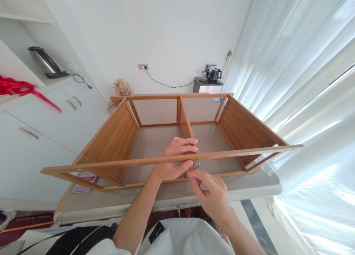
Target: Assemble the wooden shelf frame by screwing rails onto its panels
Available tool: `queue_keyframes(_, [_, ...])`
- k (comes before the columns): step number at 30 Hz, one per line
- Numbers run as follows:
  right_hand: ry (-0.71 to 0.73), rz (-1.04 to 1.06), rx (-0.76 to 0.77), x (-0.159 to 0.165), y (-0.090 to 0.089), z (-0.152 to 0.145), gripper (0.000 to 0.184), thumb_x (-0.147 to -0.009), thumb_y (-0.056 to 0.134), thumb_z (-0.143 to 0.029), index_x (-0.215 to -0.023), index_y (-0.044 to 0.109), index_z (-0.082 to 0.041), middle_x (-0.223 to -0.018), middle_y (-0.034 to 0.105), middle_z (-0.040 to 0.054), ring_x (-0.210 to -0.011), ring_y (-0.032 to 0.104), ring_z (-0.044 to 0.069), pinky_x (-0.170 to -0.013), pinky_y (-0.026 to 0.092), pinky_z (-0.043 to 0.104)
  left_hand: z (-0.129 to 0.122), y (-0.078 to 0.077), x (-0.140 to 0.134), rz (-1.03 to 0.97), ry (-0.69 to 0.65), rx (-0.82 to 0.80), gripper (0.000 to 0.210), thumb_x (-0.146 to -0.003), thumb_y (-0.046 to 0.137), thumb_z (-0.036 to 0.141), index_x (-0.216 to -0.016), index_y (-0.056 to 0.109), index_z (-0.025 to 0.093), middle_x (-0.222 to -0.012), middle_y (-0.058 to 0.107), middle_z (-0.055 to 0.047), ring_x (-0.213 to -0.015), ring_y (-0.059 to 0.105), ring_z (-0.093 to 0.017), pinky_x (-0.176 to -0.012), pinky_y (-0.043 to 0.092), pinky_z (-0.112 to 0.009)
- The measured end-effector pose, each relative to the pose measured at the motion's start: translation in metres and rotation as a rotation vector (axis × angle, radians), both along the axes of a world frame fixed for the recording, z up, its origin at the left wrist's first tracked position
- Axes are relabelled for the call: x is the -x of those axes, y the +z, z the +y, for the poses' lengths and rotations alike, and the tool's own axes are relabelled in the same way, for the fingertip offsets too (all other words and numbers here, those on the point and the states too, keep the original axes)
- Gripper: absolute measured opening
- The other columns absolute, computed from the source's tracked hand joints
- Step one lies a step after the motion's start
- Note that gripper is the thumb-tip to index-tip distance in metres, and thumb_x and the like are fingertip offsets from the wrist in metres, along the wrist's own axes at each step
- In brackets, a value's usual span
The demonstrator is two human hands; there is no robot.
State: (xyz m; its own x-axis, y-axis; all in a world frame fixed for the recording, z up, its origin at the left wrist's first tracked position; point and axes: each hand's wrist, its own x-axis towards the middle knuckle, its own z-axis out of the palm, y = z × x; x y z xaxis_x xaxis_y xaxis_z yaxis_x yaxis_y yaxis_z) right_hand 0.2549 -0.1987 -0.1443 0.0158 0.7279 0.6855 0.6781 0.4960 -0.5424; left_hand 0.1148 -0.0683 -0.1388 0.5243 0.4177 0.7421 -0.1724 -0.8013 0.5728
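A wooden frame with side panels and a middle divider rests on a pale grey table. My left hand is wrapped round the front rail where the divider meets it, with fingers behind the rail and the thumb in front. A small bent metal hex key sits at the rail, at that same joint. Just below it, my right hand pinches with thumb and forefinger at the key's lower end, close to my left thumb. The fingertips partly hide the key's end.
The table edge runs beneath the frame. A flat printed item lies at its left end. White cabinets with an electric kettle stand left; curtains hang right. A coffee maker and kettle stand on a small cabinet behind.
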Motion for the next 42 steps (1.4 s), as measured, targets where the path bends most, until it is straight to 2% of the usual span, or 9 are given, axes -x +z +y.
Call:
queue_keyframes(11, [-0.012, 0.094, 0.042, 0.009, 0.002, -0.001, 0.015, -0.096, 0.058, -0.011, -0.101, 0.063, -0.024, -0.068, 0.068, -0.0065, -0.052, 0.06, 0.007, -0.058, 0.048, 0.019, -0.001, -0.001, -0.004, -0.018, 0.041, -0.015, 0.026, -0.092, 0.065, 0.027, -0.118, 0.067, 0.025, -0.131, 0.067, -0.01, -0.114, 0.061, -0.024, -0.102, 0.047, -0.048])
queue_keyframes(18, [-0.044, 0.076, 0.031, 0.008, -0.001, -0.002, 0.015, -0.096, 0.058, -0.013, -0.105, 0.06, -0.025, -0.065, 0.065, -0.008, -0.052, 0.062, 0.007, -0.057, 0.05, 0.019, 0.001, 0.006, -0.006, -0.037, 0.066, -0.059, 0.024, -0.088, 0.072, 0.028, -0.111, 0.069, 0.024, -0.122, 0.071, -0.009, -0.108, 0.062, -0.023, -0.097, 0.049, -0.046])
queue_keyframes(23, [-0.123, 0.307, 0.047, 0.017, -0.001, -0.001, 0.015, -0.095, 0.063, -0.022, -0.102, 0.05, -0.024, -0.082, 0.07, -0.003, -0.055, 0.068, 0.01, -0.056, 0.056, 0.022, 0.001, 0.011, -0.011, -0.06, 0.121, -0.101, 0.017, -0.086, 0.07, 0.027, -0.103, 0.068, 0.023, -0.113, 0.073, -0.008, -0.103, 0.064, -0.023, -0.093, 0.051, -0.044])
queue_keyframes(25, [-0.14, 0.405, 0.108, 0.021, 0.001, -0.001, 0.017, -0.095, 0.063, -0.025, -0.099, 0.047, -0.025, -0.08, 0.071, -0.0028, -0.057, 0.07, 0.011, -0.052, 0.056, 0.022, 0.0, 0.012, -0.012, -0.069, 0.14, -0.108, 0.016, -0.086, 0.069, 0.026, -0.101, 0.068, 0.023, -0.111, 0.073, -0.008, -0.102, 0.065, -0.023, -0.091, 0.052, -0.044])
queue_keyframes(28, [-0.106, 0.441, 0.208, 0.021, 0.004, -0.002, 0.017, -0.096, 0.061, -0.027, -0.104, 0.046, -0.026, -0.073, 0.072, -0.0048, -0.057, 0.071, 0.012, -0.046, 0.053, 0.019, -0.002, 0.015, -0.013, -0.074, 0.145, -0.103, 0.016, -0.083, 0.068, 0.022, -0.099, 0.068, 0.023, -0.109, 0.073, -0.008, -0.101, 0.064, -0.022, -0.09, 0.053, -0.043])
queue_keyframes(38, [-0.045, 0.414, 0.303, 0.013, 0.008, -0.004, 0.008, -0.097, 0.059, -0.031, -0.101, 0.059, -0.024, -0.077, 0.074, -0.0021, -0.059, 0.073, 0.013, -0.041, 0.049, 0.017, -0.004, 0.016, -0.015, -0.108, 0.13, -0.088, 0.023, -0.077, 0.068, 0.014, -0.099, 0.068, 0.022, -0.109, 0.072, -0.008, -0.1, 0.063, -0.022, -0.09, 0.053, -0.044])
queue_keyframes(42, [-0.008, 0.412, 0.28, 0.012, 0.005, -0.009, 0.007, -0.096, 0.061, -0.03, -0.101, 0.061, -0.025, -0.079, 0.075, -0.002, -0.061, 0.072, 0.013, -0.055, 0.056, 0.02, -0.004, 0.014, -0.015, -0.108, 0.146, -0.086, 0.021, -0.078, 0.067, 0.015, -0.098, 0.067, 0.022, -0.107, 0.072, -0.008, -0.099, 0.063, -0.022, -0.089, 0.053, -0.044])
